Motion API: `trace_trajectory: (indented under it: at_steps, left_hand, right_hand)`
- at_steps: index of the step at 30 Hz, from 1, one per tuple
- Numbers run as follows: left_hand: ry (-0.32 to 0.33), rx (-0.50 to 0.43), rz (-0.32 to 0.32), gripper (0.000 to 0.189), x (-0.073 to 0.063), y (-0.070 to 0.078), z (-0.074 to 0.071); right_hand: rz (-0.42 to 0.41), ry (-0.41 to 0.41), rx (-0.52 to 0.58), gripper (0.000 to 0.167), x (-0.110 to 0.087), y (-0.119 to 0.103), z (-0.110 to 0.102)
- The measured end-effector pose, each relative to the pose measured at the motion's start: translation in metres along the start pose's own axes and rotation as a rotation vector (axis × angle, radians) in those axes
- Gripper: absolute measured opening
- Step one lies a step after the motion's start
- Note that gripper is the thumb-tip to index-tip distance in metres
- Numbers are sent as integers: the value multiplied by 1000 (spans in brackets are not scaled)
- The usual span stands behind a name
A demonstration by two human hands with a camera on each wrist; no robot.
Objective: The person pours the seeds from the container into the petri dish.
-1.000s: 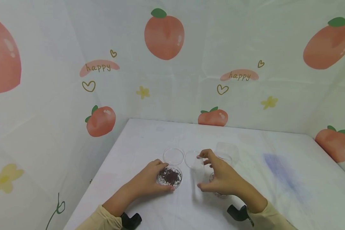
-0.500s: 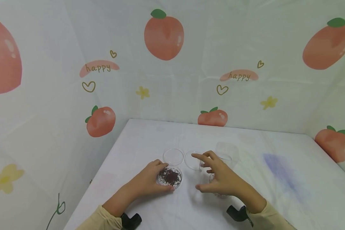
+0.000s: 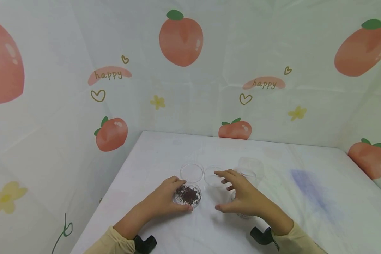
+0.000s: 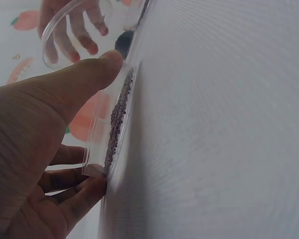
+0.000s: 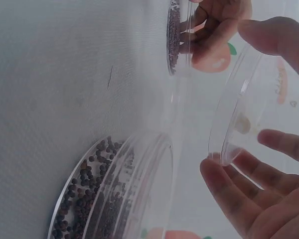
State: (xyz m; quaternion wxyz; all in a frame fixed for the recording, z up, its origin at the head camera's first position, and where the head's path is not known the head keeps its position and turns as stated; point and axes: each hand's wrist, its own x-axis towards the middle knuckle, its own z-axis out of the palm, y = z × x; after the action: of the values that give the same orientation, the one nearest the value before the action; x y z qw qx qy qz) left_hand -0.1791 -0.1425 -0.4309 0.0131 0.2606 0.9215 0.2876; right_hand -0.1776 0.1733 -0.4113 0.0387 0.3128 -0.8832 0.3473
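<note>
My left hand point(image 3: 165, 197) grips a clear petri dish point(image 3: 188, 195) of dark brown grains, thumb on the near side and fingers on the far side. In the left wrist view the dish point(image 4: 97, 134) is edge-on, close to the white cloth. My right hand point(image 3: 244, 197) holds a clear round lid point(image 5: 226, 107) tilted in the air between thumb and fingertips, to the right of that dish. The lid is hardly visible in the head view. Beneath the right hand lies another petri dish point(image 5: 139, 189) of dark round grains, mostly hidden in the head view.
Two clear round dishes or lids, the left one point(image 3: 191, 173) and the right one point(image 3: 212, 177), lie behind the hands. A clear box-like container point(image 3: 251, 164) stands further back to the right. The white table point(image 3: 165, 148) meets a printed backdrop at its far edge.
My right hand has shifted slightly left, its index finger stretched out more, and the lid in it has changed its tilt. My left hand stays on its dish.
</note>
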Motion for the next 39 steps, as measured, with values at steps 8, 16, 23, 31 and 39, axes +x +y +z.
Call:
trace_trajectory:
  at_steps: [8,16,23,31,39]
  left_hand:
    - [-4,8,2,95,2,-7,5]
    - [-14,17,0,97,3,-6,6]
    - [-25,30,-7,97,3,-1,2]
    - [-29,16,-12,97,0,-2,1]
    - [-17,26,5,99,2,-9,4]
  right_hand:
    - [-11,-24,11,80,-1,-1,1]
    - [10,-37,-8,78,-2,-2,4]
    - [27,-49,-34,74,2,-7,11]
    - [14,-44,-126,64,8,-9,20]
    - [19,-83,-188,64,17,-13,27]
